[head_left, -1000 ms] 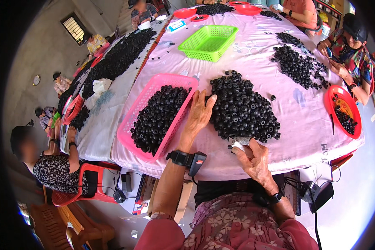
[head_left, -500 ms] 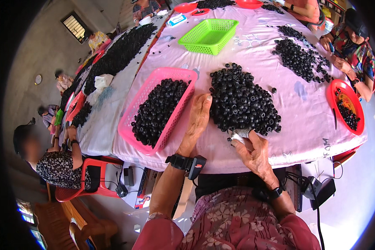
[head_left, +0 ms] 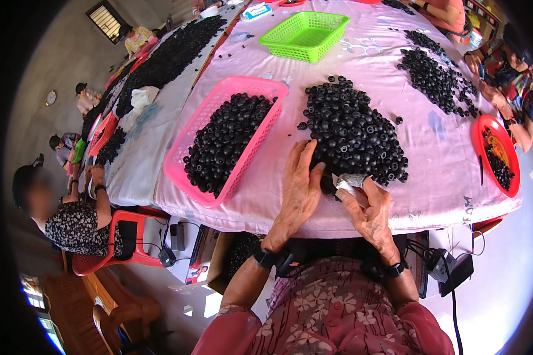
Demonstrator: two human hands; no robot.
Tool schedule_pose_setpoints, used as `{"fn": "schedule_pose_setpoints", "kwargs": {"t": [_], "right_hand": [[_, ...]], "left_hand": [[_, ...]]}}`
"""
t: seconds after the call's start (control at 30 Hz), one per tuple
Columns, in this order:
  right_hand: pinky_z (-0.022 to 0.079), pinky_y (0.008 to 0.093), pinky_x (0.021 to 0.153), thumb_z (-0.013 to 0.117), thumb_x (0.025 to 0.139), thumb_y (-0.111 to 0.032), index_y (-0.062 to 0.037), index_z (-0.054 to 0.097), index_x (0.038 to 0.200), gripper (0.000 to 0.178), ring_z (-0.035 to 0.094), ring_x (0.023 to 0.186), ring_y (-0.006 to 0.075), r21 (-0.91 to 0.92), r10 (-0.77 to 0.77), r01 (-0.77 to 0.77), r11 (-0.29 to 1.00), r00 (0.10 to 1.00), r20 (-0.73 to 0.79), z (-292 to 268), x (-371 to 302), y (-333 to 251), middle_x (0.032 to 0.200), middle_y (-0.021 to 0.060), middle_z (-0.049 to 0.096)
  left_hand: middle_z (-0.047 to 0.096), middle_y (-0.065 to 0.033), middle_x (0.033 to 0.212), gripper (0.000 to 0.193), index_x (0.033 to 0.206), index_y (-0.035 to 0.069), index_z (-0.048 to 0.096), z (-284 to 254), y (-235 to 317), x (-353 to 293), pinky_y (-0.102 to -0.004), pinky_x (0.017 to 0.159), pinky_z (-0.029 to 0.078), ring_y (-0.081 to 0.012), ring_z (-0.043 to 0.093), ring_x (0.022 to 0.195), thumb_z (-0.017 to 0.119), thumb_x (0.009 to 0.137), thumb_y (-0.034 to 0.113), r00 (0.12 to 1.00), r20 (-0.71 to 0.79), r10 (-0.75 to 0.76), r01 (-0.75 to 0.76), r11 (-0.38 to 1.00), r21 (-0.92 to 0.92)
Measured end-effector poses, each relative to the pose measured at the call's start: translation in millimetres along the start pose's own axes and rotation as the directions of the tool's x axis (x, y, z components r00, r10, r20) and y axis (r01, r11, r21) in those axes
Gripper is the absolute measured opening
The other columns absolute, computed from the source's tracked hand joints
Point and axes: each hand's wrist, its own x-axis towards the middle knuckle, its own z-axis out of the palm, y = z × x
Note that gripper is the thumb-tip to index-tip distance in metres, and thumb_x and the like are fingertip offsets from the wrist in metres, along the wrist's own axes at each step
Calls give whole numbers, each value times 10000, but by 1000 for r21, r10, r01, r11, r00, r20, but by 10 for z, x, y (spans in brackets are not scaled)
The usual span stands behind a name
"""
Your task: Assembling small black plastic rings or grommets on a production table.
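Note:
A mound of small black ring-shaped pieces (head_left: 355, 130) lies on the pink cloth in front of me. At its near left edge is my left hand (head_left: 302, 183), fingers stretched and thumb a little apart, touching the pieces. My right hand (head_left: 370, 213) is closed around a small object with a grey, speckled wrapping and a white part (head_left: 352, 182), at the mound's near edge. Its exact kind cannot be made out. Dark pieces sit between the left thumb and this object. Left of the mound, a pink perforated basket (head_left: 272, 127) holds many of the same black pieces.
Beyond the mound is a green basket (head_left: 305, 38). A red tray (head_left: 511, 155) with black pieces stands at the right, near another heap (head_left: 435, 83). People sit along both sides; one (head_left: 80, 225) is at the left on a red chair (head_left: 137, 236). Cables hang below the table edge.
My left hand has moved right and nearer, toward my right hand, along the mound's near left edge. The right hand keeps its grip on the wrapped object. The view has shifted slightly.

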Motion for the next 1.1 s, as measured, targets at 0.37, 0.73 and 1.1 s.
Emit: {"fn": "schedule_pose_setpoints", "kwargs": {"t": [0.37, 0.73, 1.1], "right_hand": [[511, 283, 666, 726, 868, -102, 42, 594, 981, 226, 623, 740, 155, 87, 76, -76, 993, 997, 2, -1, -6, -10, 840, 129, 680], [498, 252, 661, 727, 864, -95, 53, 618, 1034, 250, 579, 747, 80, -28, 94, -93, 995, 995, 16, 7, 7, -70, 846, 90, 676], [511, 349, 593, 744, 853, -149, 26, 560, 873, 255, 678, 671, 306, 34, 49, -48, 998, 999, -19, 22, 32, -83, 776, 193, 672]], "left_hand": [[642, -99, 1103, 325, 1167, 9, 612, -403, -90, -229, -302, 935, 489, -192, 625, 1013, 485, 894, -112, 982, -90, -168, 140, 957, -254], [599, -116, 970, 321, 980, 39, 652, -353, 59, -312, -370, 734, 526, -281, 617, 871, 793, 692, 24, 999, 11, -39, 39, 999, 26], [607, -108, 982, 347, 1012, 37, 668, -283, 176, -244, -371, 749, 513, -269, 589, 919, 765, 684, -22, 998, -28, 62, -59, 993, 105]]}}
